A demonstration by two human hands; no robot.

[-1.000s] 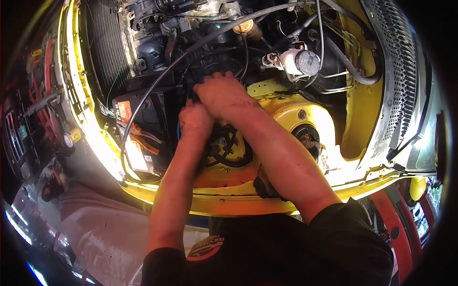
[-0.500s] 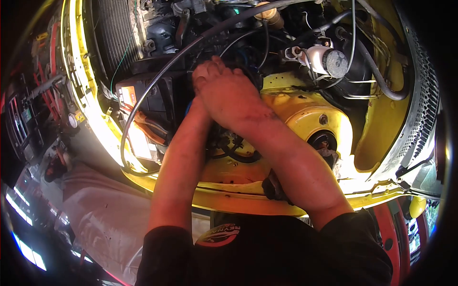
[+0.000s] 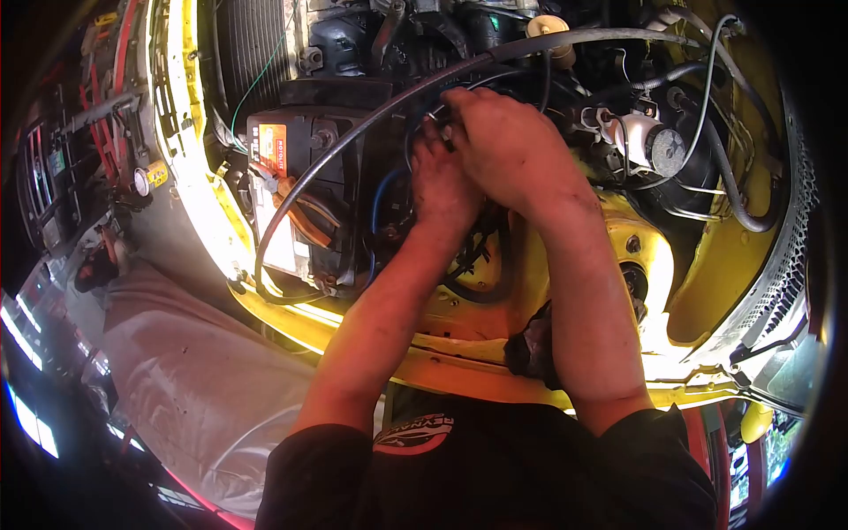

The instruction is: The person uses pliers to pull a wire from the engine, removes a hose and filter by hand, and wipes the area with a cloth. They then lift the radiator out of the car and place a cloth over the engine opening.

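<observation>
Both hands are together over the engine bay, between the battery (image 3: 343,190) and the engine. My left hand (image 3: 446,185) is lower, with its fingers bent upward, close to the fingertips of the other. Above and partly over it, my right hand (image 3: 517,146) has its fingers curled down and closed. Whatever they grip is hidden; a small shiny bit shows by the fingertips, and I cannot tell what it is. A long black hose (image 3: 389,104) arcs just above the hands. Beside my left wrist runs a blue cable (image 3: 378,205).
Orange-handled pliers (image 3: 305,212) lie on the battery. To the right are a white fluid reservoir (image 3: 638,141) with a dark cap and the yellow strut tower (image 3: 609,234). The yellow front body edge (image 3: 450,371) crosses below my forearms. A grey cover (image 3: 194,380) drapes at lower left.
The view has shifted, so the engine bay sits further right. My hands have moved slightly apart, and my left hand, hidden under the right before, now shows. The battery and pliers are more exposed.
</observation>
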